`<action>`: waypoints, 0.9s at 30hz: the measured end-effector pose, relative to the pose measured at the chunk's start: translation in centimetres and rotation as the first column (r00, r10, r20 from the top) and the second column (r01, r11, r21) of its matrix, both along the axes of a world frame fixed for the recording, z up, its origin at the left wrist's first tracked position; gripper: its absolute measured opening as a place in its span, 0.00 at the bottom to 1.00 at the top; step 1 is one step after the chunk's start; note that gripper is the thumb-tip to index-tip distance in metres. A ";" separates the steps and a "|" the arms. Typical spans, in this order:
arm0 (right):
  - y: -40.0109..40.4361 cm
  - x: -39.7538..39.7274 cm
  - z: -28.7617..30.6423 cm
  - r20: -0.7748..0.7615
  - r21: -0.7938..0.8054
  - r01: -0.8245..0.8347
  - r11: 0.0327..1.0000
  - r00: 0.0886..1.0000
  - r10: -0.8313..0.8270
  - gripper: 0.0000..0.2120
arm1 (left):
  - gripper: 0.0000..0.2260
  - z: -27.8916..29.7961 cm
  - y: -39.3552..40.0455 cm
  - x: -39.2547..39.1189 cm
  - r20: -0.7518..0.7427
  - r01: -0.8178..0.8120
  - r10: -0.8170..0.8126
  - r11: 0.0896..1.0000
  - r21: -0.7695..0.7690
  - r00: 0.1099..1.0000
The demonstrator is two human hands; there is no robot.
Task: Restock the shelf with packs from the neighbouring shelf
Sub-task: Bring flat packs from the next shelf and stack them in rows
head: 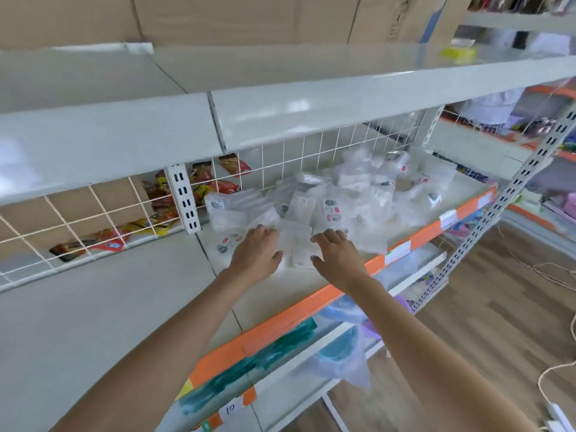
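A heap of clear plastic packs (pixel 358 194) with small printed labels lies on the right-hand shelf (pixel 280 288), against the white wire grid at its back. Both my hands reach over the orange front strip to the near edge of the heap. My left hand (pixel 257 254) lies palm down with relaxed fingers, fingertips touching a pack. My right hand (pixel 336 255) is spread the same way just to the right. Between the two hands lies one clear pack (pixel 296 241), touched from both sides. The grey shelf on the left (pixel 93 307) is bare at the front.
Red and yellow snack packets (pixel 199 188) lie behind the wire grid at the left. A shelf board (pixel 280 116) hangs low overhead. Lower shelves hold blue and purple bagged goods (pixel 343 353). A slotted upright (pixel 514 194) stands at the right, with wooden floor beyond.
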State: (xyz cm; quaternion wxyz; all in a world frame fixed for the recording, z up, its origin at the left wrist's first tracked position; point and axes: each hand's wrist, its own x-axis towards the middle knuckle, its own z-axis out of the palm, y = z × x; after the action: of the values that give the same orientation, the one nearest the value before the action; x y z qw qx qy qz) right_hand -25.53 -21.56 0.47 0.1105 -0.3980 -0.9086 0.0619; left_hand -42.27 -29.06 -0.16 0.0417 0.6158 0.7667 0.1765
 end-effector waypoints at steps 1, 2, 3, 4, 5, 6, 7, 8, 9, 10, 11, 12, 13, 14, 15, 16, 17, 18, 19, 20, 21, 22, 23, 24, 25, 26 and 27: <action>0.5 -0.4 -0.2 0.065 0.015 -0.001 1.000 0.998 0.000 0.21 | 0.19 -0.3 0.2 0.2 0.007 -0.019 0.019 0.999 -0.037 1.000; 0.8 -0.7 -0.4 0.112 0.037 -0.012 0.999 0.994 0.008 0.21 | 0.20 -0.7 0.3 0.3 0.015 -0.031 0.032 0.998 -0.059 0.999; 1.1 -1.0 -0.7 0.139 0.061 -0.032 0.998 0.990 0.023 0.21 | 0.20 -1.1 0.4 0.4 0.029 -0.042 0.044 0.997 -0.063 0.999; 1.3 -1.1 -0.9 0.151 0.079 -0.062 0.995 0.987 0.050 0.21 | 0.20 -1.3 0.4 0.5 0.052 -0.062 0.065 0.996 -0.060 0.996; 1.5 -1.1 -1.1 0.155 0.085 -0.097 0.992 0.984 0.083 0.20 | 0.19 -1.4 0.3 0.6 0.082 -0.087 0.091 0.995 -0.051 0.992; 1.7 -1.0 -1.2 0.157 0.081 -0.132 0.988 0.981 0.119 0.19 | 0.19 -1.4 0.2 0.7 0.119 -0.118 0.122 0.992 -0.044 0.985; 1.9 -0.9 -1.2 0.157 0.072 -0.169 0.983 0.975 0.156 0.18 | 0.18 -1.5 0.0 0.8 0.155 -0.149 0.152 0.988 -0.031 0.976; 2.0 -0.8 -1.1 0.149 0.061 -0.202 0.978 0.970 0.191 0.18 | 0.18 -1.4 -0.4 1.0 0.181 -0.183 0.182 0.983 -0.015 0.967; 2.0 -0.7 -1.0 0.132 0.051 -0.233 0.971 0.966 0.224 0.17 | 0.19 -1.3 -1.0 1.2 0.194 -0.216 0.211 0.976 0.006 0.958; 1.8 -0.7 -0.9 0.105 0.042 -0.270 0.962 0.959 0.264 0.16 | 0.19 -1.2 -1.9 1.4 0.208 -0.258 0.247 0.966 0.024 0.946; 1.5 -0.9 -0.7 0.071 0.037 -0.319 0.947 0.946 0.316 0.16 | 0.18 -1.0 -3.1 1.5 0.221 -0.308 0.290 0.950 0.047 0.931; 1.0 -1.3 -0.5 0.035 0.027 -0.377 0.926 0.926 0.376 0.16 | 0.18 -1.0 -4.5 1.4 0.234 -0.366 0.344 0.929 0.060 0.909; 0.3 -1.8 -0.3 -0.005 0.009 -0.437 0.899 0.899 0.437 0.15 | 0.17 -0.9 -6.2 1.5 0.249 -0.426 0.398 0.902 0.068 0.883; -0.6 -2.4 -0.1 -0.041 -0.016 -0.495 0.869 0.869 0.494 0.15 | 0.16 -0.9 -8.0 1.5 0.265 -0.484 0.453 0.872 0.067 0.851; -1.5 -3.1 0.1 -0.070 -0.036 -0.548 0.836 0.836 0.545 0.16 | 0.16 -0.8 -9.9 1.5 0.274 -0.538 0.502 0.840 0.069 0.820; -2.5 -4.0 0.2 -0.094 -0.048 -0.597 0.801 0.801 0.591 0.16 | 0.15 -0.7 -11.8 1.4 0.282 -0.592 0.553 0.803 0.070 0.784; -3.7 -4.8 0.2 -0.114 -0.056 -0.642 0.764 0.765 0.634 0.16 | 0.14 -0.6 -13.7 1.4 0.287 -0.641 0.600 0.764 0.071 0.747; -4.9 -5.6 0.2 -0.134 -0.065 -0.680 0.730 0.731 0.669 0.16 | 0.14 -0.6 -15.6 1.3 0.289 -0.682 0.639 0.728 0.074 0.713; -6.2 -6.5 0.1 -0.148 -0.077 -0.712 0.697 0.700 0.699 0.16 | 0.14 -0.6 -17.5 1.3 0.289 -0.714 0.668 0.695 0.085 0.685; -7.6 -7.3 0.1 -0.158 -0.088 -0.741 0.666 0.670 0.725 0.16 | 0.14 -0.6 -19.3 1.2 0.294 -0.741 0.693 0.665 0.093 0.658; -8.9 -8.0 0.0 -0.161 -0.096 -0.767 0.634 0.641 0.751 0.16 | 0.15 -0.6 -21.1 1.2 0.299 -0.766 0.715 0.635 0.101 0.632; -10.3 -8.8 -0.1 -0.159 -0.097 -0.791 0.604 0.611 0.775 0.15 | 0.15 -0.7 -22.9 1.1 0.304 -0.792 0.739 0.601 0.105 0.601; -11.8 -9.5 -0.1 -0.158 -0.092 -0.814 0.574 0.581 0.799 0.15 | 0.15 -0.7 -24.6 1.1 0.309 -0.815 0.760 0.568 0.110 0.572; -13.2 -10.3 -0.2 -0.159 -0.089 -0.832 0.547 0.554 0.817 0.15 | 0.15 -0.8 -26.4 1.1 0.316 -0.834 0.776 0.540 0.116 0.547; -14.8 -11.0 -0.1 -0.162 -0.086 -0.845 0.527 0.534 0.830 0.14 | 0.15 -0.9 -28.1 1.0 0.320 -0.847 0.787 0.518 0.123 0.528; -16.3 -11.7 0.0 -0.160 -0.084 -0.855 0.512 0.519 0.840 0.14 | 0.15 -1.1 -29.8 0.8 0.323 -0.858 0.797 0.499 0.123 0.510; -17.9 -12.4 0.0 -0.153 -0.084 -0.861 0.501 0.508 0.848 0.14 | 0.15 -1.3 -31.6 0.5 0.321 -0.865 0.806 0.486 0.124 0.498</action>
State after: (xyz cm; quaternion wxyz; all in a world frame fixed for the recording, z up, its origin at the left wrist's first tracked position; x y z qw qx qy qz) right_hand -37.94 -39.47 0.45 0.0770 0.0991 -0.9729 0.1941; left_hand -41.74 -60.61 -1.41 -0.0498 0.1380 0.9278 0.3429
